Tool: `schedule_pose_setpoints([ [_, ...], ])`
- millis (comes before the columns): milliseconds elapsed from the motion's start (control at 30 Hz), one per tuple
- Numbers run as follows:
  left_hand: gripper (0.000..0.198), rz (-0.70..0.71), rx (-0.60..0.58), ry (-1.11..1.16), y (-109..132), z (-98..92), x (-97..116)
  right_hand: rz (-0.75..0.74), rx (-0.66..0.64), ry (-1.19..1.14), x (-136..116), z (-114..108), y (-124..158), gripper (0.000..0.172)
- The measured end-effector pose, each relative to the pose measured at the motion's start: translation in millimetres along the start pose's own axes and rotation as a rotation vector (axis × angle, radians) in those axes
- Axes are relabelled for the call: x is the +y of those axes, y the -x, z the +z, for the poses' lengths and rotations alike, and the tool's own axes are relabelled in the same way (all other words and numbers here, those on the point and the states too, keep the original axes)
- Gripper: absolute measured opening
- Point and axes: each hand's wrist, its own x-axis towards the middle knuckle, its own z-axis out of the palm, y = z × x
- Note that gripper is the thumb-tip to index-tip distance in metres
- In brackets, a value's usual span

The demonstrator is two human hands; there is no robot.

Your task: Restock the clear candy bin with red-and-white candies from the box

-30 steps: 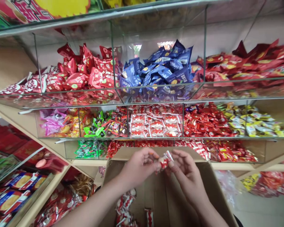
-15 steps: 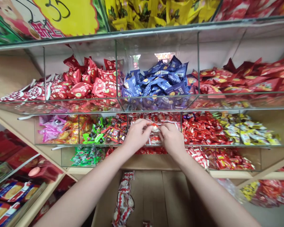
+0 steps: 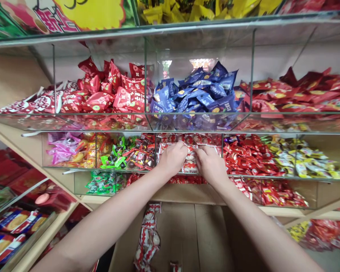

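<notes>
Both hands reach into the middle bin of the second glass shelf, which holds red-and-white wrapped candies laid in flat rows. My left hand (image 3: 173, 158) is closed, its thumb and fingertips at the left end of a wrapped candy (image 3: 190, 154). Opposite it, my right hand (image 3: 212, 163) is closed too, with curled fingertips at the candy's right end. My fingers partly cover this candy and its neighbours. Below my arms, an open cardboard box (image 3: 184, 230) holds several more of these wrapped candies (image 3: 149, 240) along its left side.
A glass shelf (image 3: 116, 122) with red packets and blue packets (image 3: 200, 92) overhangs my hands. Glass dividers flank the bin, with green-wrapped candies (image 3: 117, 158) to the left and red ones (image 3: 243, 155) to the right. Another glass bin row (image 3: 102, 183) lies below.
Both hands have lowered slightly within the bin, bringing the candy held between their fingertips down to the row. The view has shifted a little, and more of the flat-laid candies shows.
</notes>
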Motion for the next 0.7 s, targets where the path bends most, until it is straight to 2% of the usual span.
schedule_pose_setpoints([
  [167,0.022,-0.014,0.004,-0.078,-5.5,-2.8,3.8,-0.074,0.05,-0.05,3.8,4.2,0.2,0.023],
  [367,0.023,0.003,0.025,-0.15,-6.7,-3.5,2.2,0.01,0.047,-0.015,1.6,2.3,-1.1,0.02],
  [700,0.021,0.031,-0.018,-0.108,-8.9,-3.7,1.9,0.032,0.041,-0.044,-16.3,3.1,14.3,0.03],
])
